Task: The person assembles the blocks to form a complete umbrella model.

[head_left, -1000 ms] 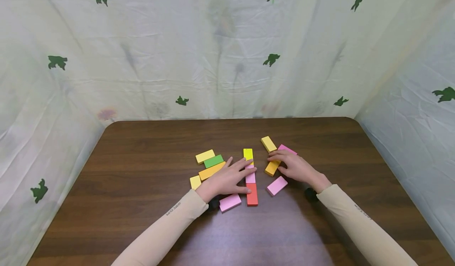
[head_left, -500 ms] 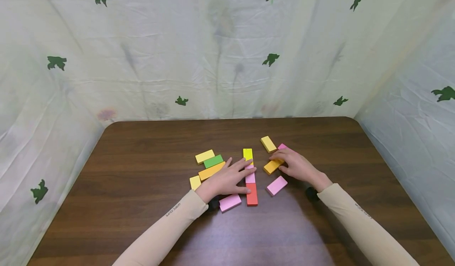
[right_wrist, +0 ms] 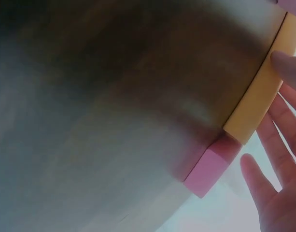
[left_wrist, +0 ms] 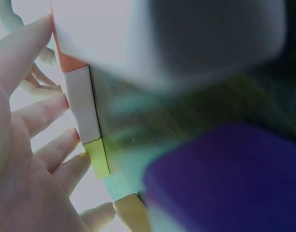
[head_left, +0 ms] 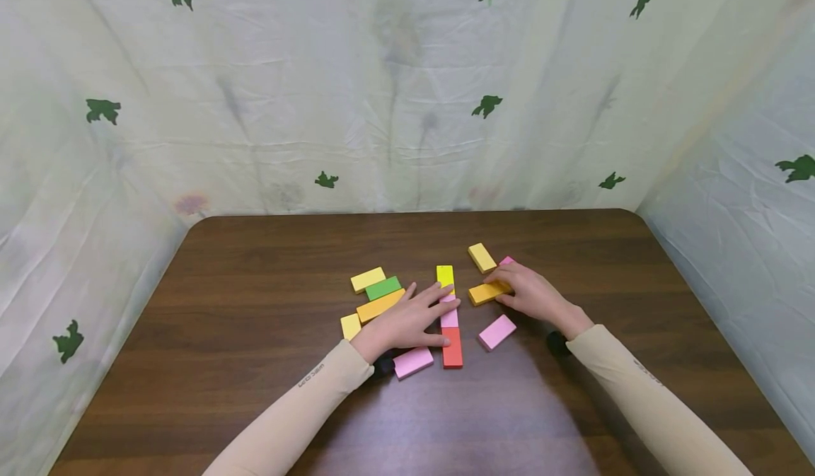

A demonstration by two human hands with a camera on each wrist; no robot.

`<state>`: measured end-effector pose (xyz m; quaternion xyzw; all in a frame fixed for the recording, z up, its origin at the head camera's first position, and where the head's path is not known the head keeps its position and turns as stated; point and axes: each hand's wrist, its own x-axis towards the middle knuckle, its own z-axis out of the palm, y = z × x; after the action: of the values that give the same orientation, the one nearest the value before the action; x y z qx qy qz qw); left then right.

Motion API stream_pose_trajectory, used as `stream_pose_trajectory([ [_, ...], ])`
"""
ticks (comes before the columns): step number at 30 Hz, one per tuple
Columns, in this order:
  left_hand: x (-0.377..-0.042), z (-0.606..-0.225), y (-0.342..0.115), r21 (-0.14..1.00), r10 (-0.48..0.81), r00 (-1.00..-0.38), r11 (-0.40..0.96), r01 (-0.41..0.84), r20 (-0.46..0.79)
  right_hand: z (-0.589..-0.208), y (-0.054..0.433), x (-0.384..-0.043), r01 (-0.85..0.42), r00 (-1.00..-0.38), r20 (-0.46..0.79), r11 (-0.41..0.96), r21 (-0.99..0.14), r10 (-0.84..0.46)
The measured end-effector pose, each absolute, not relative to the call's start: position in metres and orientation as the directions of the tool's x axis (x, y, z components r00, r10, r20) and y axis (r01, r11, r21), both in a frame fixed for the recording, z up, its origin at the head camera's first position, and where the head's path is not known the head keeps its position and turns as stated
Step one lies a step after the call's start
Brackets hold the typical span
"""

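Observation:
A yellow block (head_left: 445, 274), a light pink block (head_left: 449, 318) and a red block (head_left: 452, 352) lie end to end in a column. My left hand (head_left: 401, 322) is spread, with straight fingers resting on this column. In the left wrist view, fingertips (left_wrist: 73, 135) touch the blocks' sides. To the right of the column, my right hand (head_left: 533, 293) pinches an orange block (head_left: 485, 293) flat on the table. The right wrist view shows the thumb (right_wrist: 288, 67) on its near long side. A darker pink block (head_left: 506, 260) is partly hidden behind that hand.
Left of the column, a pale yellow block (head_left: 368, 279), a green block (head_left: 383, 288), another orange block (head_left: 379, 306) and a second pale yellow block (head_left: 349, 327) lie grouped. Pink blocks lie nearer (head_left: 413, 363). Another pale yellow block (head_left: 482, 257) lies behind on the brown table (head_left: 267, 271).
My right hand has turned the orange block to lie closer to sideways and brought it slightly left. The darker pink block is now more covered. My left hand stays put.

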<state>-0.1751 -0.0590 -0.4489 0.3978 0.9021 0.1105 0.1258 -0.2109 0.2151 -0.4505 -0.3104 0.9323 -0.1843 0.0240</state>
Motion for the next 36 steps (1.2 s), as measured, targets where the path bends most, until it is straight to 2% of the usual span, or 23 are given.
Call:
stream_pose_trajectory([
  [19,-0.175,-0.449,-0.059,0.307,0.737,-0.659,0.669,0.677,-0.152,-0.443,0.198,-0.217,-0.517,-0.846,0.074,0.781,-0.349,-0.528],
  [36,-0.174,-0.447,-0.059,0.314,0.735,-0.661,0.67,0.673,-0.152,-0.436,0.178,-0.235,-0.54,-0.838,0.138,0.764,-0.353,-0.528],
])
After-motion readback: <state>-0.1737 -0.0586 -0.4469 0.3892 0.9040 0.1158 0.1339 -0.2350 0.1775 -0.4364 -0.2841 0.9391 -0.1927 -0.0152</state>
